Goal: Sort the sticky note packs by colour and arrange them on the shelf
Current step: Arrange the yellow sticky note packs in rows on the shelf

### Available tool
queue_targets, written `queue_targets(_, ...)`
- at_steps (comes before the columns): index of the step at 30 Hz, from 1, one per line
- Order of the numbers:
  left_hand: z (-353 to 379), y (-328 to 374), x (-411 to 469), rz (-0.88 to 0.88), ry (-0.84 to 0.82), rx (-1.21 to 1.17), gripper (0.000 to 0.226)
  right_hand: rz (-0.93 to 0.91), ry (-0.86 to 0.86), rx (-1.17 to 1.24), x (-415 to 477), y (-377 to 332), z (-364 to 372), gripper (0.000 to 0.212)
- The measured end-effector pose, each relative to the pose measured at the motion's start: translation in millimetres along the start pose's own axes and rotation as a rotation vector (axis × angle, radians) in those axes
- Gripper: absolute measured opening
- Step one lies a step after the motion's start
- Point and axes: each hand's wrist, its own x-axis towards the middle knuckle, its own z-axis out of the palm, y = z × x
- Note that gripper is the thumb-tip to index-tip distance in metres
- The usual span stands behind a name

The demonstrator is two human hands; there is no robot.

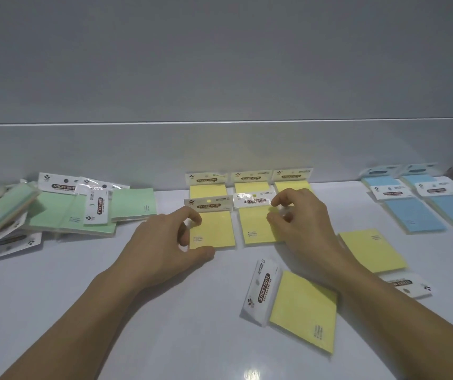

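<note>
- Nearest the camera lies a loose yellow pack (296, 308), turned at an angle on the white shelf (82, 311), its white header pointing left.
- A second loose yellow pack (373, 249) lies to the right, partly under the right forearm, with its white header toward the camera.
- Yellow packs number seven in all: the two loose ones and five set in rows at the middle.
- The back row (248, 182) holds three yellow packs side by side against the grey wall (220, 78).
- The front row holds two: the front-left pack (215, 229) and the front-right pack (255, 223), each overlapping the pack behind it.
- The left hand (162, 242) is palm down at the left edge of the front-left pack, fingers curled onto that edge and thumb lying on the shelf below its lower corner; it touches the pack without lifting it.
- The right hand (302, 223) is arched over the right side of the front-right pack, fingertips bent down and close together on it; whether they pinch it I cannot tell.
- Green packs (82, 215) sit in a loose, overlapping heap at far left; the count is unclear.
- Blue packs (417, 207) lie at far right in two overlapping columns, four visible.
</note>
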Motion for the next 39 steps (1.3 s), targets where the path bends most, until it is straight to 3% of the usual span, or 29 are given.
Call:
queue_targets(5, -1.2, -0.1, 0.2, 0.032, 0.007, 0.048, 0.044, -0.030, -0.019, 0.064, -5.3, 3.4, -8.4, 0.009)
queue_targets(7, -1.3, -0.1, 0.0, 0.040, 0.009, 0.059, 0.043, -0.052, -0.112, 0.122, -10.0, 1.3, -10.8, 0.017)
queue_targets(10, -1.6, -0.9, -0.6, 0.034, 0.009, 0.069, 0.044, -0.076, -0.203, 0.010, -12.5, -0.9, -11.6, 0.026)
queue_targets(18, -2.8, -3.4, -1.1, 0.031, -0.033, 0.084, 0.051, -0.114, -0.217, -0.018, -9.5, 0.7, -12.2, 0.026)
queue_targets(21, -3.9, 4.1, -3.6, 0.045, 0.049, 0.037, 0.039, -0.158, -0.222, -0.031, 0.9, -0.3, -29.9, 0.022)
queue_targets(24, -6.3, 18.5, -5.0, 0.136, 0.142, -0.031, 0.026, -0.211, -0.344, -0.096, 9.9, -0.4, -66.4, 0.020)
queue_targets(27, -4.5, 39.8, -4.4, 0.307, 0.021, 0.010, 0.023, -0.278, -0.509, -0.316, 10.2, 9.8, -101.5, 0.031)
queue_targets(32, 10.2, 79.9, -7.0, 0.538, -0.273, 0.062, 0.027, -0.288, -0.757, -0.569, 5.5, 32.3, -133.8, 0.073)
queue_targets(36, 22.1, 102.6, -6.1, 0.597, -0.359, 0.050, 0.040, -0.267, -1.030, -0.728, 0.3, 38.4, -155.9, 0.089)
queue_targets(39, 27.6, 115.3, -2.7, 0.576, -0.447, 0.078, 0.057, -0.302, -1.036, -0.741, 0.1, 49.7, -162.4, 0.084)
